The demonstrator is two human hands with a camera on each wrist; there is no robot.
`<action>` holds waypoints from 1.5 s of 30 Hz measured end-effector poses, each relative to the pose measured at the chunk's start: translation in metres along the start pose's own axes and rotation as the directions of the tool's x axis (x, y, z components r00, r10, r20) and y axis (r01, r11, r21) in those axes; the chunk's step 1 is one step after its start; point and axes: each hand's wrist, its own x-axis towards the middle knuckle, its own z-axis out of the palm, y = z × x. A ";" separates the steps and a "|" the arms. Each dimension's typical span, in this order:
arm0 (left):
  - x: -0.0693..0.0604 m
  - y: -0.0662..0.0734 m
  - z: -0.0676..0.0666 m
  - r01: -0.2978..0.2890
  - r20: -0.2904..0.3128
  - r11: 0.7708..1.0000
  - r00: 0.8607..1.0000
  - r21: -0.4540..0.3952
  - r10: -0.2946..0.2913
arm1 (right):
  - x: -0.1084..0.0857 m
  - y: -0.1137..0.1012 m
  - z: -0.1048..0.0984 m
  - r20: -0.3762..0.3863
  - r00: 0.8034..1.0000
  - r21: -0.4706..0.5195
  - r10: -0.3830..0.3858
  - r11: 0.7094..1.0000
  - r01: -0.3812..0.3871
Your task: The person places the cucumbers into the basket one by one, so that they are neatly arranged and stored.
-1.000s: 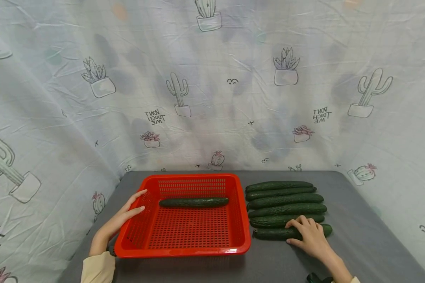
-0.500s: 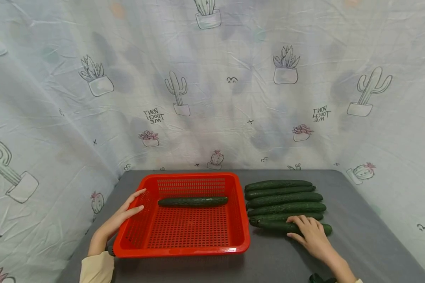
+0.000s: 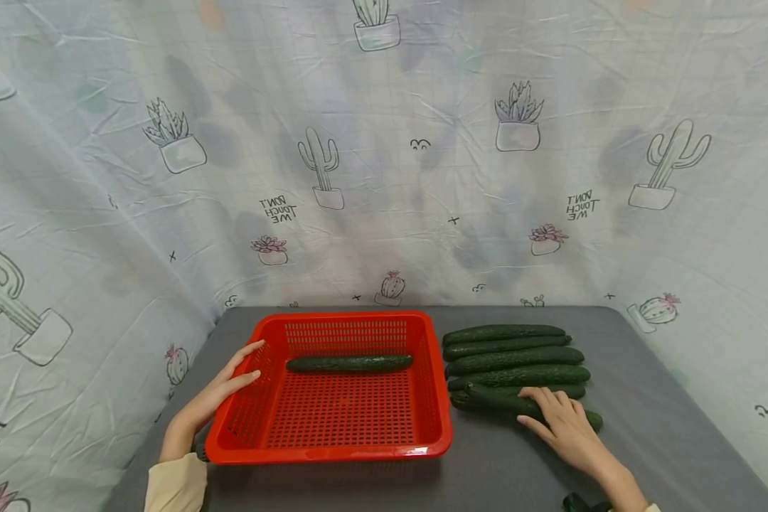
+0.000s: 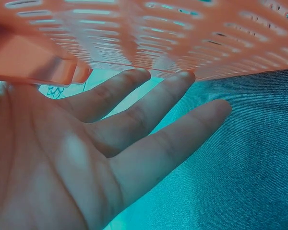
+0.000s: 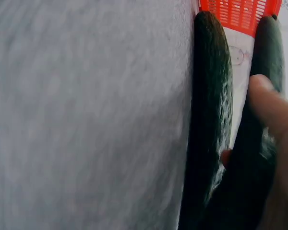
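My right hand (image 3: 566,430) grips a dark green cucumber (image 3: 502,400), thumb on the near side and fingers over the far side. Its left end is raised over the cucumber behind it. In the right wrist view the held cucumber (image 5: 266,52) lies beside another cucumber (image 5: 211,86), with a fingertip showing between them. My left hand (image 3: 211,398) holds the left rim of a red plastic basket (image 3: 326,455), thumb and a finger over it. In the left wrist view the other fingers (image 4: 158,143) stretch out straight beneath the slotted wall. One cucumber (image 3: 348,364) lies inside the basket.
Several more cucumbers (image 3: 515,357) lie side by side on the grey table (image 3: 499,476), right of the basket. A white curtain (image 3: 384,178) printed with cactus drawings hangs around the back and sides. Dark wrist gear (image 3: 576,502) shows by the right wrist.
The front cucumber has shifted back against the row, and its left end has risen in my right hand, so it now tilts. My left hand and the basket have stayed put.
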 end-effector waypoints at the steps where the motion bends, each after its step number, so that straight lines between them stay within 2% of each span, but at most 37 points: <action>1: 0.000 0.000 0.000 0.001 0.002 1.000 1.000 -0.004 -0.001 | 0.001 -0.001 -0.001 -0.007 1.000 -0.001 0.010 1.000 -0.010; 4: 0.000 -0.001 0.000 0.002 0.009 1.000 1.000 -0.019 -0.002 | 0.006 -0.006 -0.007 -0.042 0.999 -0.020 0.034 0.999 -0.035; 9: 0.000 -0.001 0.000 0.015 0.023 0.998 1.000 -0.059 -0.013 | 0.015 -0.015 -0.016 -0.094 0.995 -0.076 0.031 0.996 -0.038; 18: 0.001 -0.001 0.001 0.017 0.015 0.999 1.000 -0.042 -0.016 | 0.030 -0.027 -0.033 -0.181 0.983 -0.128 0.016 0.991 -0.040; 29: 0.000 -0.002 0.002 0.019 0.032 0.996 0.999 -0.086 -0.016 | 0.048 -0.052 -0.053 -0.160 0.987 -0.145 0.020 0.988 -0.043; 33: -0.001 -0.001 0.003 0.019 0.027 0.997 0.999 -0.078 -0.017 | 0.055 -0.063 -0.058 -0.167 0.986 -0.138 -0.019 0.990 -0.004; 38: -0.001 0.000 0.002 0.003 0.003 1.000 1.000 -0.025 -0.003 | 0.066 -0.076 -0.061 -0.173 0.983 -0.142 -0.066 0.989 0.041; 45: -0.001 -0.001 0.001 0.012 0.015 0.998 1.000 -0.057 -0.011 | 0.078 -0.097 -0.063 -0.120 0.989 -0.132 -0.083 0.989 0.067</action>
